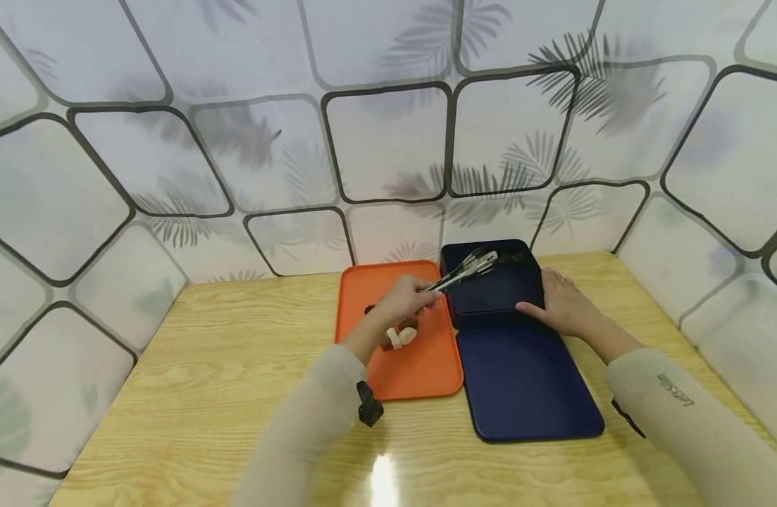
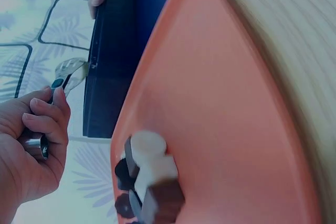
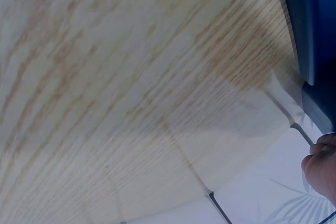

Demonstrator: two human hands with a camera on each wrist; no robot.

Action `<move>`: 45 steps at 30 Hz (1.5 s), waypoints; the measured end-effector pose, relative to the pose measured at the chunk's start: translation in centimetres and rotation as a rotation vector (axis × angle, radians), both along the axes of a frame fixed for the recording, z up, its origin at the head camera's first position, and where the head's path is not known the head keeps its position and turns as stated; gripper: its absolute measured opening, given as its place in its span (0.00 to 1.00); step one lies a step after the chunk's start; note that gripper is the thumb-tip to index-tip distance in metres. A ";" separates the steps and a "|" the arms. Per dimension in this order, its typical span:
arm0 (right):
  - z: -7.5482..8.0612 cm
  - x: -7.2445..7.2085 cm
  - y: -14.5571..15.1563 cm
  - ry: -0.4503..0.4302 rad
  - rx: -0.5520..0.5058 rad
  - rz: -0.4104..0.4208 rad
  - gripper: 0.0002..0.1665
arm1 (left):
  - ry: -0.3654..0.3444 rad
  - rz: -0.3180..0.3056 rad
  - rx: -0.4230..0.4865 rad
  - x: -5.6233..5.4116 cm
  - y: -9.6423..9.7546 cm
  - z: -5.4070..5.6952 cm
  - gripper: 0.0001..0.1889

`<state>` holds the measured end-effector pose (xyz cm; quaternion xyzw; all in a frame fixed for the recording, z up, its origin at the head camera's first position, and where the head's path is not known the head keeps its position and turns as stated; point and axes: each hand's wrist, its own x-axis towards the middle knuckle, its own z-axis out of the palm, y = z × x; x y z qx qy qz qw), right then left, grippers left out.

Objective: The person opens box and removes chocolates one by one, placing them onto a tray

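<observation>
My left hand (image 1: pixel 403 299) grips a pair of metal tongs (image 1: pixel 467 271), with their slotted heads over the dark blue box (image 1: pixel 489 299). In the left wrist view the fingers wrap the handles of the tongs (image 2: pixel 65 74), and the heads overlap the box's rim (image 2: pixel 102 93). A small cluster of brown and cream-coloured pieces (image 1: pixel 406 335) lies on the orange tray (image 1: pixel 420 380), partly hidden under the left forearm. My right hand (image 1: pixel 566 306) rests against the box's right side, fingers straight and thumb out along its front corner. Only part of this hand (image 3: pixel 323 171) shows in the right wrist view.
A flat dark blue lid or tray (image 1: pixel 527 387) lies in front of the box, right of the orange tray. Everything stands on a wood-grain table (image 1: pixel 236 394). A patterned white curtain (image 1: pixel 388 141) encloses the table's back and sides.
</observation>
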<state>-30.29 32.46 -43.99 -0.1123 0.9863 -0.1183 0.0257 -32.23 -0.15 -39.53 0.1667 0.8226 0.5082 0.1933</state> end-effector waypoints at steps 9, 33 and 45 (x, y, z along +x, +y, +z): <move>0.2 -0.2 -0.1 -0.007 0.018 0.001 0.64 | 0.065 0.055 0.058 1.1 -3.4 0.0 0.15; 0.1 0.1 -0.1 0.033 0.051 0.032 0.63 | 0.081 0.189 -0.064 3.4 -13.4 -0.5 0.17; 0.2 0.2 -0.1 0.057 0.020 0.071 0.60 | 0.029 0.232 -0.078 4.5 -17.0 -1.1 0.18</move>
